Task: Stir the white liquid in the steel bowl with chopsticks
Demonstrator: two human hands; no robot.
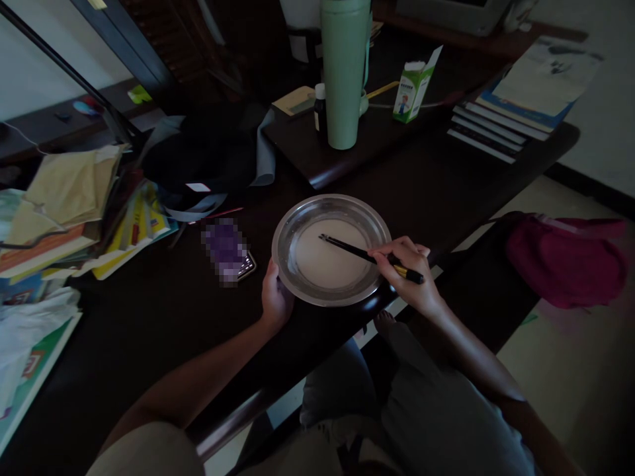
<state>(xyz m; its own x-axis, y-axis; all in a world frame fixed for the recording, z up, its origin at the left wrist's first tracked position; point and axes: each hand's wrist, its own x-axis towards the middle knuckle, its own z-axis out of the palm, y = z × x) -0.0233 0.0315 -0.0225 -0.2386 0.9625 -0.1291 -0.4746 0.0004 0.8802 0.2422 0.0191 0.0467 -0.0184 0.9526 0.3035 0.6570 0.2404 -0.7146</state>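
Observation:
A round metal basin [284, 268] rests at the near edge of the dark table, with a smooth whitish layer [330, 268] inside; whether it is liquid or powder I cannot tell. My left hand [276, 299] is closed on the basin's left rim, thumb on the side and fingers hidden beneath. Pinched in my right hand [414, 281], black chopsticks [350, 248] with gold bands near the thick end slant over the basin. Their tips lie close together above the middle of the whitish layer; I cannot tell whether they touch it.
A phone [247, 266] with a blurred screen lies left of the basin. Beyond stand a green tumbler [342, 79], a dark bottle [320, 116] and a small carton [411, 92]. Book stacks [526, 99], papers [64, 192] and a black bag [208, 149] surround it. A magenta bag [570, 261] sits right.

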